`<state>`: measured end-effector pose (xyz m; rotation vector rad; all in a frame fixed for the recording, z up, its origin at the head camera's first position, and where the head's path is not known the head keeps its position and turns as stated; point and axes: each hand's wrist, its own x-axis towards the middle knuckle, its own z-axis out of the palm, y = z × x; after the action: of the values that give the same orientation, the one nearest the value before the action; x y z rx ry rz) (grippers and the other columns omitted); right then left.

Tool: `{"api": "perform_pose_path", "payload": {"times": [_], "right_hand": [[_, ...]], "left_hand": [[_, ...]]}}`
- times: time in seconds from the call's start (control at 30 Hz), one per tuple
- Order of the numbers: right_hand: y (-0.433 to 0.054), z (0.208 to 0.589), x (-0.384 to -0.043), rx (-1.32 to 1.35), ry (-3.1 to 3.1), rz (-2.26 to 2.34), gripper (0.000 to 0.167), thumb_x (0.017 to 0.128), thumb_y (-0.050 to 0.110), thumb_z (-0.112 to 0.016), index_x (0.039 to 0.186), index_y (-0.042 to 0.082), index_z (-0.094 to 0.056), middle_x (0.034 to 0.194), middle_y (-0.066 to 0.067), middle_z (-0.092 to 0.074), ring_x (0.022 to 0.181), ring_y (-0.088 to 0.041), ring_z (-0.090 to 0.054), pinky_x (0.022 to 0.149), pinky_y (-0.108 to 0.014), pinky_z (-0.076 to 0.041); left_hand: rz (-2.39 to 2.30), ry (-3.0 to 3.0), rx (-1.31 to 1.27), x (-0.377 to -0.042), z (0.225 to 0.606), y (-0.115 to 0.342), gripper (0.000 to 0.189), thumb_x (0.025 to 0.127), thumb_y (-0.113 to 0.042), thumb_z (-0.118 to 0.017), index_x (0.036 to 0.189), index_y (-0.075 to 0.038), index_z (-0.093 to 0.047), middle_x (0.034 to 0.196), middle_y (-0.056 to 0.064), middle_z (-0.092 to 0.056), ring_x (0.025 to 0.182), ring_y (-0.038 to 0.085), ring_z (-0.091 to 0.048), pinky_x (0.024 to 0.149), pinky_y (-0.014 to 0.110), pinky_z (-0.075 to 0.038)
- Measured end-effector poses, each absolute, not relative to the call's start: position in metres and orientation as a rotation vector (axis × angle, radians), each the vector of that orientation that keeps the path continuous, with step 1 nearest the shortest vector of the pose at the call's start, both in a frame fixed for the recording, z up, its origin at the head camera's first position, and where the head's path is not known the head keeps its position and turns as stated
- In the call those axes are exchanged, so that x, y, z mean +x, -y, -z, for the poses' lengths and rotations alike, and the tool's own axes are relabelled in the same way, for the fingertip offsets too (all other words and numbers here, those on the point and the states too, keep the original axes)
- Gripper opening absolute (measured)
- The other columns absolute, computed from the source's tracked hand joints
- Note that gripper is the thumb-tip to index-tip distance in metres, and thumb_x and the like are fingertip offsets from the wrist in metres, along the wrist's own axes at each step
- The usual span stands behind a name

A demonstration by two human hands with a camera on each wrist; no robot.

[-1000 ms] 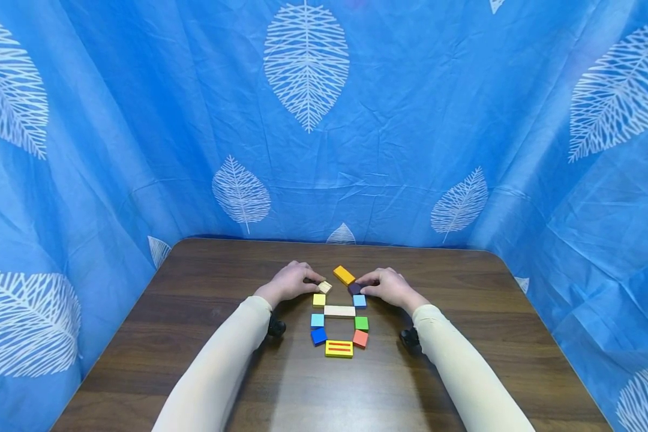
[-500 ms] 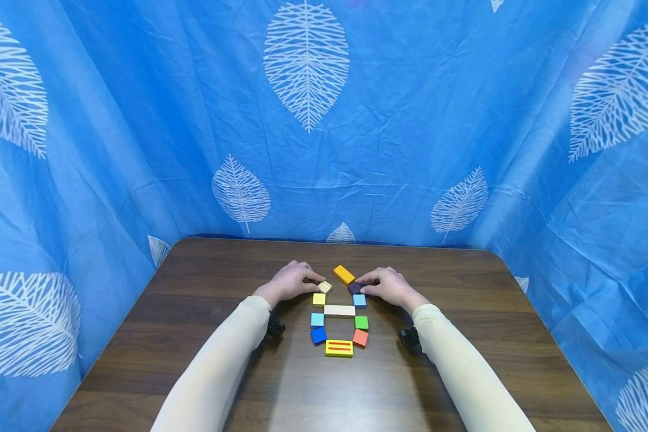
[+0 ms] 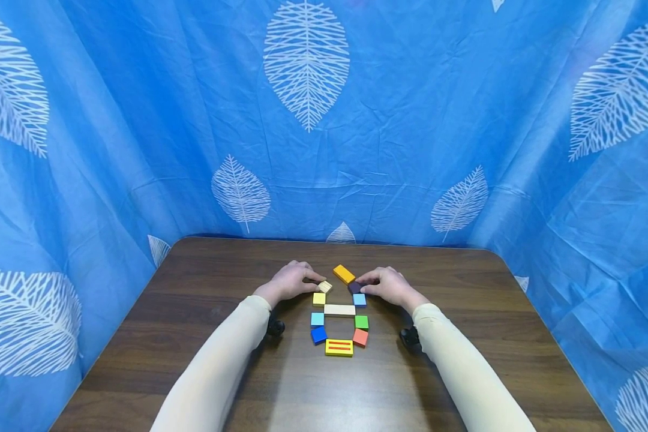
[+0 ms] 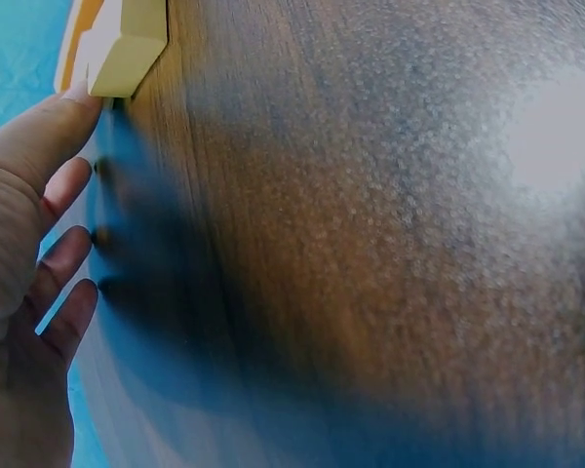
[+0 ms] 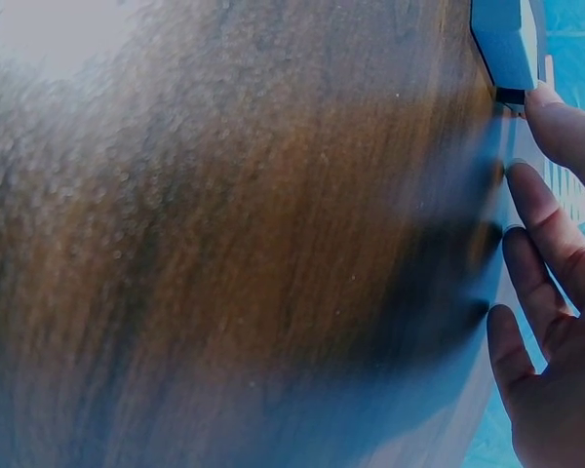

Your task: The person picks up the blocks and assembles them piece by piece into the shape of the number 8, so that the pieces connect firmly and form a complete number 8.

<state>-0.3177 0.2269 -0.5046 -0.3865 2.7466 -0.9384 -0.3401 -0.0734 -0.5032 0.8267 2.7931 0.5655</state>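
Observation:
Near the table's far middle, my left hand (image 3: pixel 291 282) has its thumb and index finger at a small cream block (image 3: pixel 326 287) with grooved lines, pinching it. Opposite, the thumb and index finger of my right hand (image 3: pixel 391 287) pinch a dark purple block (image 3: pixel 354 288). Between and beyond them an orange block (image 3: pixel 344 274) lies slanted. Just below sit a yellow block (image 3: pixel 319 299) on the left and a light blue block (image 3: pixel 359 300) on the right. In the left wrist view the thumb and other fingers (image 4: pixel 66 255) reach down to the table.
A long cream block (image 3: pixel 339 310) lies across the middle. Below are a cyan block (image 3: pixel 317 320), a blue block (image 3: pixel 318 335), a green block (image 3: pixel 361 323), a red block (image 3: pixel 360 338) and a yellow block with red stripes (image 3: pixel 339 348). A blue leaf-patterned curtain (image 3: pixel 356 150) surrounds the brown table (image 3: pixel 227 264).

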Motion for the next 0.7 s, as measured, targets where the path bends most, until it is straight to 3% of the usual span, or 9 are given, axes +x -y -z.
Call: {"api": "perform_pose_path", "payload": {"times": [0.7], "right_hand": [[-0.2273, 0.5055, -0.3206, -0.410, -2.735, 0.967, 0.021, 0.097, 0.025, -0.073, 0.117, 0.026, -0.079, 0.122, 0.000, -0.068, 0.115, -0.025, -0.055, 0.100, -0.052, -0.041]], "left_hand": [[-0.542, -2.804, 0.824, -0.3388, 0.5029, 0.0737, 0.031, 0.098, -0.036, -0.070, 0.129, -0.031, -0.073, 0.110, -0.007, -0.065, 0.102, 0.016, -0.050, 0.088, 0.035, -0.043]]}}
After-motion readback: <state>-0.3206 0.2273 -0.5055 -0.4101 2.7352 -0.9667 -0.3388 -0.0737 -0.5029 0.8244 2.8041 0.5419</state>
